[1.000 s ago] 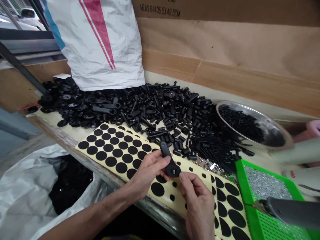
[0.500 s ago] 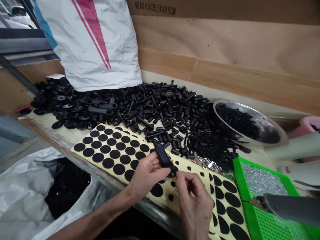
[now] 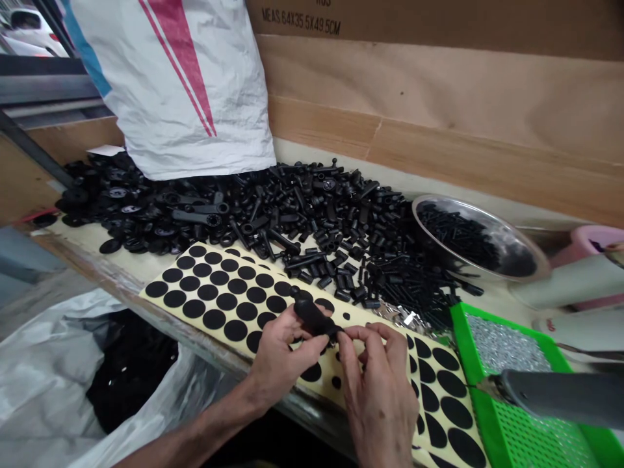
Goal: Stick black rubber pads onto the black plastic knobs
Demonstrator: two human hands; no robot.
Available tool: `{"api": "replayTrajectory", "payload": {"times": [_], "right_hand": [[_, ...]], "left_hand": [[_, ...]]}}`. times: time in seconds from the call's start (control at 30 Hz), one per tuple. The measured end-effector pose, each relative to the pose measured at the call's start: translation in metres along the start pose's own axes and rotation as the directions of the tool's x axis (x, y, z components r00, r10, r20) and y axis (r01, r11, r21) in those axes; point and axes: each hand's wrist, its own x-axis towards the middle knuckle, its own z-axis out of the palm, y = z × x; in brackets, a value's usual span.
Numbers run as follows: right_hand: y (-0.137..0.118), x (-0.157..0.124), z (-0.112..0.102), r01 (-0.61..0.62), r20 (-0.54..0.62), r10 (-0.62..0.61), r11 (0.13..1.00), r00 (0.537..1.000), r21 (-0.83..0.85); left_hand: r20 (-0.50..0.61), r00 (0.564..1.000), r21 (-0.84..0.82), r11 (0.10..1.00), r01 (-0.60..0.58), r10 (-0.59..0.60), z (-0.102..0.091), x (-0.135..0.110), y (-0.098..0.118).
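Observation:
My left hand [image 3: 285, 351] grips a black plastic lever-shaped part [image 3: 312, 316] and holds it just above a yellow sheet of round black stickers [image 3: 219, 296]. The fingers of my right hand [image 3: 377, 383] are pinched against the wide end of the same part. Whether something small sits between those fingertips is hidden. A second sheet of larger black discs [image 3: 446, 396] lies under my right hand.
A heap of black plastic parts [image 3: 312, 221] covers the bench behind the sheets. A steel bowl [image 3: 480, 240] holds black screws. At the right sits a green tray [image 3: 511, 403] of small metal pieces with a grey tool handle [image 3: 560, 393]. A white woven sack [image 3: 185, 84] stands at the back.
The left hand has turned the black part from upright to lying nearly flat and lower. The right hand's fingers have moved up and closed onto its wide end.

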Motion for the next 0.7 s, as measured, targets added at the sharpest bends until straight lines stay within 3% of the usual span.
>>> {"api": "replayTrajectory", "payload": {"times": [0.07, 0.13, 0.17, 0.23, 0.3, 0.37, 0.43, 0.5, 0.6, 0.63, 0.7], "right_hand": [[0.004, 0.004, -0.003, -0.023, 0.001, 0.022, 0.998, 1.000, 0.058], [0.007, 0.006, -0.005, -0.092, 0.150, 0.050, 0.954, 0.987, 0.286], [0.008, 0.007, -0.006, -0.172, 0.253, 0.065, 0.888, 0.965, 0.426], [0.008, 0.006, -0.007, -0.373, 0.413, 0.111, 0.678, 0.904, 0.634], [0.004, 0.005, -0.007, -0.494, 0.471, 0.179, 0.482, 0.864, 0.723], [-0.001, 0.004, -0.007, -0.520, 0.496, 0.174, 0.411, 0.851, 0.748], [-0.009, 0.001, -0.005, -0.503, 0.512, 0.110, 0.443, 0.852, 0.742], [-0.016, -0.005, -0.001, -0.414, 0.457, 0.061, 0.543, 0.887, 0.730], [-0.024, -0.021, 0.008, -0.068, 0.201, -0.093, 0.735, 0.975, 0.675], [-0.024, -0.027, 0.010, 0.054, 0.150, -0.192, 0.768, 0.970, 0.638], [-0.018, -0.036, 0.013, 0.212, 0.168, -0.371, 0.786, 0.913, 0.580]], "left_hand": [[0.009, 1.000, -0.048, 0.999, 0.014, -0.013, -0.002, -0.001, 0.002], [0.035, 0.998, -0.139, 0.988, 0.062, -0.058, -0.003, -0.003, 0.006], [0.048, 0.995, -0.192, 0.977, 0.091, -0.083, -0.004, -0.003, 0.008], [0.069, 0.991, -0.279, 0.951, 0.133, -0.118, -0.005, -0.004, 0.013], [0.103, 0.987, -0.327, 0.933, 0.149, -0.122, -0.006, -0.005, 0.016], [0.143, 0.983, -0.351, 0.922, 0.162, -0.118, -0.007, -0.007, 0.018], [0.157, 0.981, -0.358, 0.919, 0.163, -0.112, -0.007, -0.009, 0.018], [0.136, 0.985, -0.344, 0.927, 0.152, -0.111, -0.006, -0.012, 0.018], [0.084, 0.987, -0.297, 0.942, 0.157, -0.138, -0.010, -0.017, 0.019], [0.063, 0.986, -0.280, 0.945, 0.168, -0.156, -0.015, -0.020, 0.020], [-0.027, 0.982, -0.220, 0.960, 0.174, -0.185, -0.035, -0.030, 0.026]]}}
